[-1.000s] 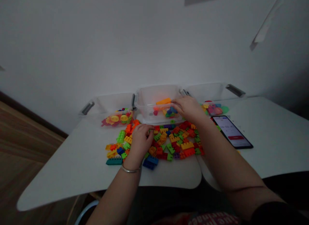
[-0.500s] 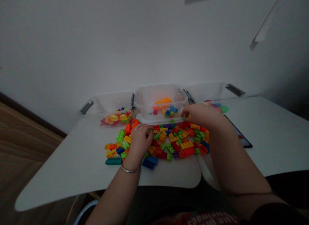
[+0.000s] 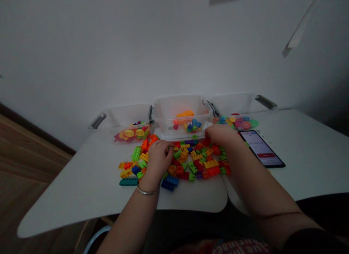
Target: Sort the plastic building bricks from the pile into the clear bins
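Note:
My left hand [image 3: 160, 153] rests on the left part of a spread pile of toy building bricks [image 3: 196, 156], its fingers curled in; whatever lies under them is hidden. My right hand [image 3: 222, 134] reaches to the back edge of the pile, fingers bent down and closed at a red brick [image 3: 206, 141]. I cannot make out whether that brick is gripped. Around the left wrist lie a blue brick [image 3: 170, 182], a teal brick [image 3: 128, 181] and a light green brick [image 3: 136, 153].
Behind the pile stands a clear plastic bin [image 3: 178, 119] with a few coloured pieces. A left bin [image 3: 128, 114] holds yellow and red pieces, a right bin [image 3: 234, 103] mixed ones. A phone [image 3: 262, 148] with its screen lit lies on the white table [image 3: 308, 155].
My right hand has come down and slightly toward me, from beside the middle bin to the pile's back edge. More of the phone and right bin shows. My left hand stays put.

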`<state>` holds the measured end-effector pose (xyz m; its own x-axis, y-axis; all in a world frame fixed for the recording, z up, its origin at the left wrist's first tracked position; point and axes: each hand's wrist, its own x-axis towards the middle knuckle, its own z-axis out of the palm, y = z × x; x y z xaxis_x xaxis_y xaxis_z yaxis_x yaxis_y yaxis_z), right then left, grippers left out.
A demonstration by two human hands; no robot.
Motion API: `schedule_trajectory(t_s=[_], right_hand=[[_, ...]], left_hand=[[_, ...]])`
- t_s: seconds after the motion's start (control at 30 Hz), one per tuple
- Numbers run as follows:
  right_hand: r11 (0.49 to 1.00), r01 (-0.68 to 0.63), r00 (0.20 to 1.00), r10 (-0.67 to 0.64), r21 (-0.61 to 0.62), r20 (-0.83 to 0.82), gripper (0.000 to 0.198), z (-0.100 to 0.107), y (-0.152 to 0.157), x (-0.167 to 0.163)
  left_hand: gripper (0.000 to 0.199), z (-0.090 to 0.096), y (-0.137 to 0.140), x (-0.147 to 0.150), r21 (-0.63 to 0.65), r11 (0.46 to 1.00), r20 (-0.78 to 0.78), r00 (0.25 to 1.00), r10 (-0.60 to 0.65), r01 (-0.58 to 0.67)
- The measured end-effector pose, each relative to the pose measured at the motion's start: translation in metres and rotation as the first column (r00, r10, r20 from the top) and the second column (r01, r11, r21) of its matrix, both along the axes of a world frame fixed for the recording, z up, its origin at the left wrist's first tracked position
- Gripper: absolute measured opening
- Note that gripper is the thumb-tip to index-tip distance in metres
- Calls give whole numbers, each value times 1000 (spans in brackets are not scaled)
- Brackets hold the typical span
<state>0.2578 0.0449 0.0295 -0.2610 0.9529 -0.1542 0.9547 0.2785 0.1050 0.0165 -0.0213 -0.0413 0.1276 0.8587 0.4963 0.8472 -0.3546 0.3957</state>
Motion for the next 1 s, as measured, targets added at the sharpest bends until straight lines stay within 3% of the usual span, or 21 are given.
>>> schedule_trajectory(t_s=[0.13,0.3,0.43,0.57,0.7,0.8,0.9,1.0], right_hand=[[1000,-7,999,8,-30,48,25,-2,6,1],[999,-47,998,47,8,-45,26,6,7,4],[987,-157,967,159,25,-198,33,23,0,10],[951,-219,843,296,217,-450,25,39,-11,19],[868,38,638,361,495,-680,17,37,-9,15],[791,245,517,382,561,-766,18,22,3,5],[767,320,491,367,556,-790,23,5,17,-4],[788,288,523,347,545,-779,29,-8,25,-9]], left_hand=[[18,0,0,0,0,1000,2,1000,2,-2],[18,-1,0,0,6,1000,5,1000,-4,4],[18,0,-1,0,2,1000,11,1000,-5,5],[18,1,0,1,-2,1000,-9,1000,-15,15],[18,0,0,1,0,1000,-15,1000,-4,4],[18,-1,0,1,-1,1000,-7,1000,-3,3],[19,-2,1,1,-3,1000,-6,1000,-8,8],[19,-2,1,1,-3,1000,-3,1000,-6,6]])
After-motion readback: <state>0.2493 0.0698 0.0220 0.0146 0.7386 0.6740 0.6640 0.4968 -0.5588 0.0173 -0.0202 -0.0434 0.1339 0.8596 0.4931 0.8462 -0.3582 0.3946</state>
